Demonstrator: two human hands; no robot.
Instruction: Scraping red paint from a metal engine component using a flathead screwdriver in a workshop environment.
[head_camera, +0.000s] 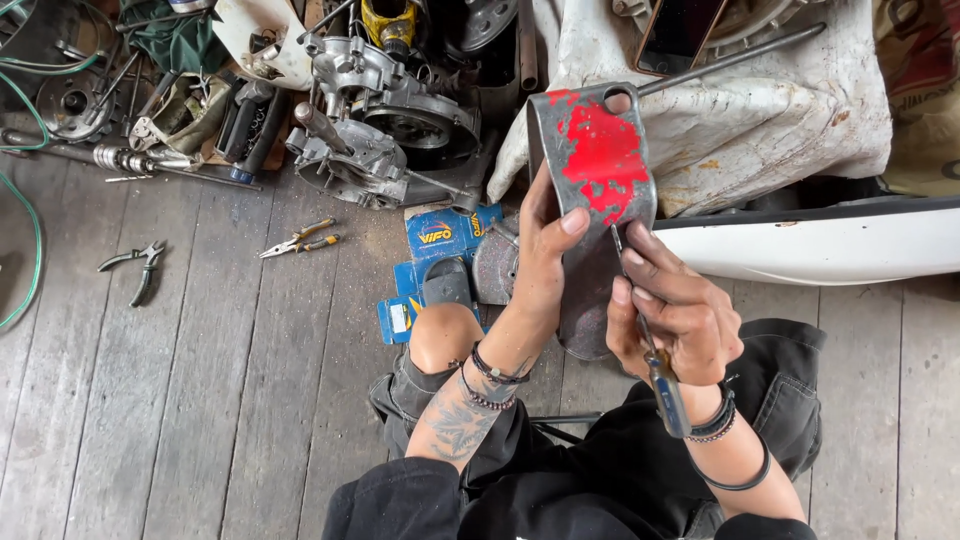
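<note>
left hand (545, 262) clamped on curved grey metal plate (596, 190), upright above the knees, patchy red paint, rounded top, hole near edge | right hand (672, 318) closed around thin screwdriver (640, 325), tip against plate's bare steel | weathered grey plank floor (200, 400) | cast aluminium engine parts (385, 120) and pliers (298, 240) lie well apart

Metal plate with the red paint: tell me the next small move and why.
Probably push the scraper tool in the right hand up into the red paint. Its tip sits below the patch, and the left hand steadies the metal plate.
</note>
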